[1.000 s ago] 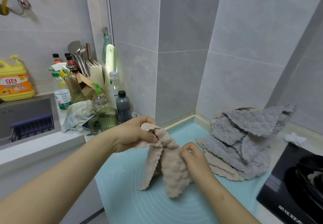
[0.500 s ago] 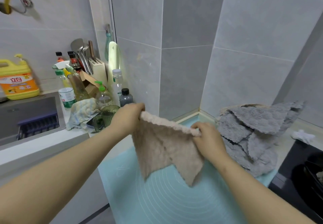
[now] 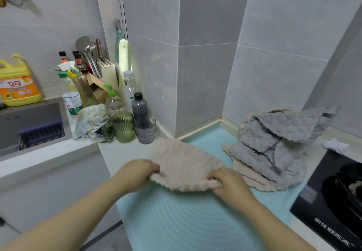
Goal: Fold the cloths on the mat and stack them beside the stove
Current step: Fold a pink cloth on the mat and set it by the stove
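Observation:
A beige fluffy cloth (image 3: 182, 164) lies spread over the far part of the light blue mat (image 3: 188, 223), its far edge reaching onto the white counter. My left hand (image 3: 137, 172) pinches its near left corner. My right hand (image 3: 229, 184) grips its near right corner. A loose heap of grey and beige cloths (image 3: 274, 147) sits on the mat's right side, against the wall. The black stove (image 3: 333, 197) is at the right edge, with a dark pan on it.
A green ribbed cup (image 3: 123, 127) and a grey glass (image 3: 145, 132) stand just beyond the beige cloth. Bottles, a utensil holder and a crumpled rag (image 3: 89, 121) crowd the corner. The sink (image 3: 31, 121) is far left. A white scrap (image 3: 336, 145) lies behind the stove.
The beige cloth, held up bunched and then stretched out hanging between both hands, has been swung forward and laid flat on the mat. Both hands came down toward me with its corners.

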A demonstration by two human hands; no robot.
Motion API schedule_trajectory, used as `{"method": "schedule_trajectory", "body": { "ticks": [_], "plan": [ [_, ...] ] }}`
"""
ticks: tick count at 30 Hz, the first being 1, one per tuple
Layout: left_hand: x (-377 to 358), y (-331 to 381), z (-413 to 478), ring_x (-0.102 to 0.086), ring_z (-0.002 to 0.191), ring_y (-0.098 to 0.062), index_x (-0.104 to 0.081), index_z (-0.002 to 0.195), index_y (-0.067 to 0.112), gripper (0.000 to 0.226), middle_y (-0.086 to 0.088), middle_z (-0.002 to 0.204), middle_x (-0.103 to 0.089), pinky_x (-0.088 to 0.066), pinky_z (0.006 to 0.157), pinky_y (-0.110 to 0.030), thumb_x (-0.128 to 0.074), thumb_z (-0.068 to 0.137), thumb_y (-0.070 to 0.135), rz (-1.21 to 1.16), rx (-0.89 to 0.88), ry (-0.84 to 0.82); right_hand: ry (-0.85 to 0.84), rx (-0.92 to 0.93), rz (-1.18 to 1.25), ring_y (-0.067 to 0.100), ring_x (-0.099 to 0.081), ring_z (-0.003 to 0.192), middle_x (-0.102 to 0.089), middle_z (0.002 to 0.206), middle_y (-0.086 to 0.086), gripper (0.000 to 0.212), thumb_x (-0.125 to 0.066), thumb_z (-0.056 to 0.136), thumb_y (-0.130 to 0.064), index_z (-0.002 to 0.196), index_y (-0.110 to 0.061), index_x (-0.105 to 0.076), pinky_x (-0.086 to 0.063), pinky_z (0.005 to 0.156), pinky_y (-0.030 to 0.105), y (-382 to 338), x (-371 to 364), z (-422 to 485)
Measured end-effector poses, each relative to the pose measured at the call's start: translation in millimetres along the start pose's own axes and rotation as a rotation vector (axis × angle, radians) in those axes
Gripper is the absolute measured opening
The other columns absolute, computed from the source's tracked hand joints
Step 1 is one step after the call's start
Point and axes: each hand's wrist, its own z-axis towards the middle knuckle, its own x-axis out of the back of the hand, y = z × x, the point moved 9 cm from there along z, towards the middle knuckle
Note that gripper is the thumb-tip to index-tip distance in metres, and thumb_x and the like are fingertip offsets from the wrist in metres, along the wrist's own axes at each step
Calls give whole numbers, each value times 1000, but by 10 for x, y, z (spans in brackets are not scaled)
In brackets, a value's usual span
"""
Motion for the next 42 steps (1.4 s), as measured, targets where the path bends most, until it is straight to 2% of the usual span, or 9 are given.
{"method": "schedule_trajectory", "body": {
  "ticks": [7, 12, 16, 19, 23, 26, 29, 36, 42],
  "plan": [
    [-718, 107, -254, -46, 82, -15, -58, 96, 17, 15, 5, 85, -50, -37, 70, -29, -48, 84, 17, -35, 36, -348, -454, -109, 152, 7, -53, 76, -55, 77, -10, 27, -64, 82, -21, 63, -36, -50, -38, 62, 16, 163, -738, -334],
    [-865, 161, -379, -49, 81, -17, -62, 95, 17, 19, 4, 86, -55, -41, 70, -30, -52, 78, 19, -99, 48, -557, -657, -138, 242, 12, -42, 65, -43, 67, -1, 28, -70, 76, -23, 64, -4, -54, -29, 56, 24, 137, -899, -445],
    [-948, 107, -485, -53, 87, -14, -57, 81, 31, 17, 11, 88, -55, -47, 73, -26, -67, 77, 45, -389, 202, -836, -670, -224, 324, 8, -33, 50, -35, 52, -8, 46, -65, 78, -49, 48, -23, -41, -25, 50, 24, 135, -855, -421],
    [-802, -11, -335, -58, 87, -15, -61, 92, 27, 35, 5, 97, -61, -52, 76, -29, -54, 82, 60, -655, 347, -706, -299, -309, 437, 7, -48, 58, -55, 64, -7, 37, -54, 88, -49, 62, -23, -55, -37, 57, 20, 215, -579, -213],
    [-452, -346, 51, -52, 88, -16, -56, 101, 20, 17, -4, 111, -60, -42, 71, -24, -45, 95, 32, -612, 476, -136, 157, -364, 277, 13, -56, 77, -63, 84, 2, 17, -49, 94, -26, 83, -23, -62, -42, 66, 28, 446, -217, 45],
    [-491, -527, 144, -51, 103, -25, -43, 129, 16, 34, -10, 130, -46, -43, 79, -30, -42, 95, 22, -642, 595, -11, 83, -486, 136, 27, -47, 118, -55, 125, 10, 35, -44, 95, -29, 128, -19, -52, -39, 93, 33, 680, -350, 215],
    [-631, -604, 201, -50, 113, -32, -30, 138, 15, 50, -15, 136, -37, -42, 85, -34, -48, 92, 20, -612, 657, -46, -62, -626, 121, 31, -36, 128, -44, 140, 9, 49, -39, 96, -37, 140, -16, -38, -36, 101, 36, 816, -523, 320],
    [-834, -716, 243, -53, 101, -35, -35, 124, 12, 38, -14, 122, -39, -47, 86, -41, -47, 91, 26, -539, 760, -55, 35, -439, 50, 20, -47, 106, -57, 118, -4, 26, -43, 92, -16, 109, -27, -60, -40, 83, 31, 591, -582, 505],
    [-768, -782, 307, -49, 98, -27, -45, 88, 20, 9, -8, 103, -56, -40, 71, -32, -52, 83, 19, -452, 743, 44, -36, -193, 54, 15, -46, 94, -45, 97, -10, 39, -42, 73, 7, 64, -30, -31, -37, 73, 24, 324, -732, 493]
  ]
}}
